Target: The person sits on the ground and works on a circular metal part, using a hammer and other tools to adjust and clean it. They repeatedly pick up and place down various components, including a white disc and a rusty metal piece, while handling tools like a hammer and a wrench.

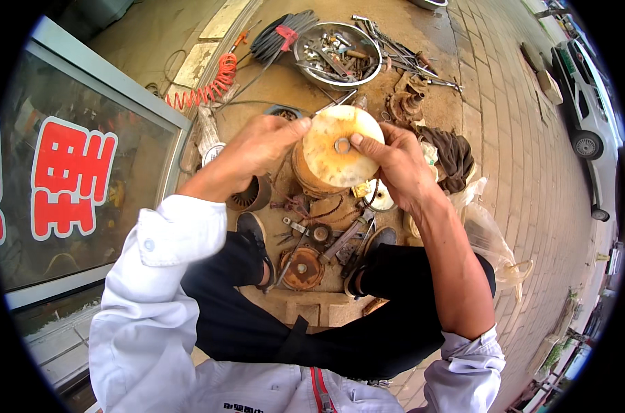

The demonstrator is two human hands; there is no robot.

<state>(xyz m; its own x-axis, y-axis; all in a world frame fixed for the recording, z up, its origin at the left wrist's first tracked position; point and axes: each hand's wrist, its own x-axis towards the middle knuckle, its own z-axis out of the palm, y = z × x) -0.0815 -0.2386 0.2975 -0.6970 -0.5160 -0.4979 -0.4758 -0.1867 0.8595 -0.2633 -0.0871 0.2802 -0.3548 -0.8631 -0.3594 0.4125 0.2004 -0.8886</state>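
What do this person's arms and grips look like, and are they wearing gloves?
No gloves: the left grip and right grip are both bare. The left sleeve is whitish with a faint lilac tint, and its wide cuff has a round button. The matching right sleeve is bunched near the elbow, leaving the right forearm bare.

Looking down now from the wearer's head, the left camera of the pair, one wide fisheye tipping steeply over jacket [151,313] and trousers [223,296]! Hands [261,148] [410,168] loom close, just above centre; basin [338,87] sits farther out, up top. Door [130,158] leans in left, car [607,175] bends along the right rim, black swallowing the corners.
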